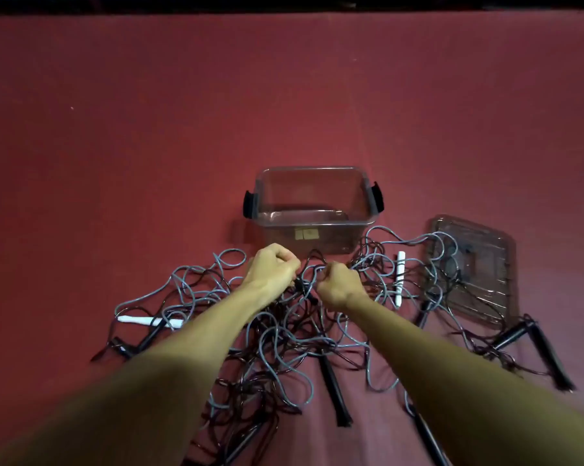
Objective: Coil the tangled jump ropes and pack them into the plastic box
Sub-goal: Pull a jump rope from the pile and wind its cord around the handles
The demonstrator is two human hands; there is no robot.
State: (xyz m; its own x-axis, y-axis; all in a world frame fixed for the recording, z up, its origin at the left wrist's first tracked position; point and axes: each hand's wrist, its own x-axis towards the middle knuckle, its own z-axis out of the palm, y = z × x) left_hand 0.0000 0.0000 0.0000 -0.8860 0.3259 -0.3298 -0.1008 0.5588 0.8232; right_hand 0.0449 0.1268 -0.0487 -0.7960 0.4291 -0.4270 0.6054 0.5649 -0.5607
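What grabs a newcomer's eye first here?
A sprawling tangle of grey and dark jump ropes spreads over the red surface in the near centre. The left hand and right hand both grip strands at its far edge. Just beyond them stands the clear plastic box, open, with its lid lying to the right under some loops.

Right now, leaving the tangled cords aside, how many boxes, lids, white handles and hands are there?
Plastic box: 1
Lid: 1
White handles: 2, left one, right one
Hands: 2, left hand and right hand, both gripping the jump ropes
Total: 6
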